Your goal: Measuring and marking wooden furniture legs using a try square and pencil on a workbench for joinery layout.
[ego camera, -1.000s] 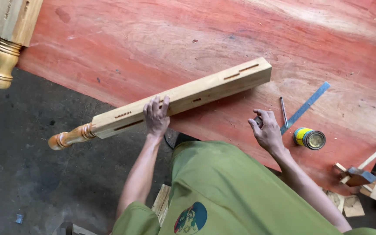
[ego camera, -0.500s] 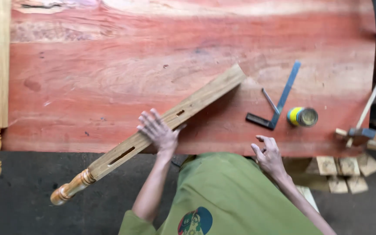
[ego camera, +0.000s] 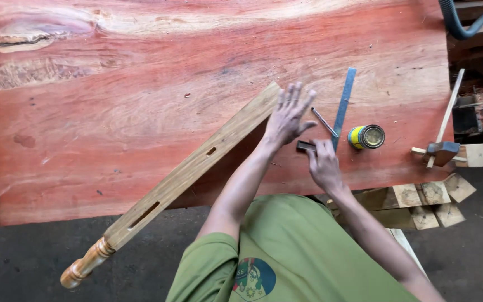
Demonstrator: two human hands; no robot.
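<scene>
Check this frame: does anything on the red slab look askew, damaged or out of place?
The table leg lies diagonally, its turned foot hanging past the red slab's near edge. The slab has a dark crack near its far left corner. The left hand is spread over the leg's top end; the right hand rests on the square. Nothing is spilled.

a long pale squared wooden leg with a turned knob end (ego camera: pixel 197 168) lies slantwise on the reddish wooden slab (ego camera: pixel 141 84), its square end well in from the slab's near edge and toward the right, its turned end hanging past the near edge toward the left. two narrow slots show in its upper face. a metal try square with a dark stock and blue-grey blade (ego camera: pixel 342 112) lies flat near the slab's right edge, blade pointing away toward the far edge, stock close to the near edge.
</scene>
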